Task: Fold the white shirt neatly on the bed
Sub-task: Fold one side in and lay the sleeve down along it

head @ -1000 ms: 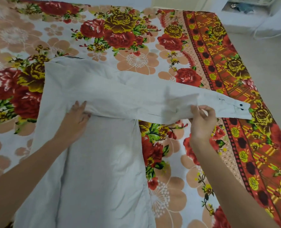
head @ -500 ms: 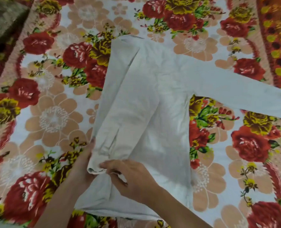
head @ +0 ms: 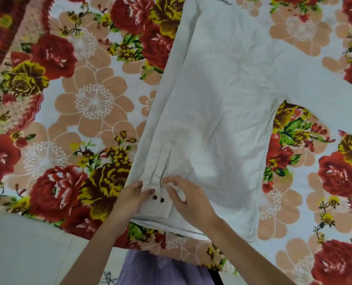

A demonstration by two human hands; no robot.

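Shirt (head: 222, 112) of white cloth lies flat on the bed (head: 92, 103), near the front edge of it, with the body running away from the person. One sleeve is folded down along the left side of the body, and its cuff (head: 155, 204) rests at the hem, where two dark buttons (head: 158, 198) show side by side. The other sleeve (head: 323, 87) stretches out to the right and is cut off by the picture's edge, so its end cannot be seen. The collar end is also cut off at the top. The cloth is wrinkled, and the layers at the hem are hard to separate by eye (a thin edge of a lower layer shows under the cuff).

Left hand (head: 129, 200) grips the left side of the cuff, the thumb on top close to the buttons and the other fingers hidden under the cloth. Right hand (head: 188, 200) lies on the shirt just right of the cuff, the fingers bent and pinching a small piece of white cloth at the cuff's top corner; how much it holds I cannot tell, because the fingers cover it. Both forearms enter from below.

The bed is covered by a sheet with big red, yellow and peach flowers. Below its front edge a pale floor (head: 27, 247) shows at the left, and a piece of purple clothing (head: 160, 270) of the person shows at the bottom centre.
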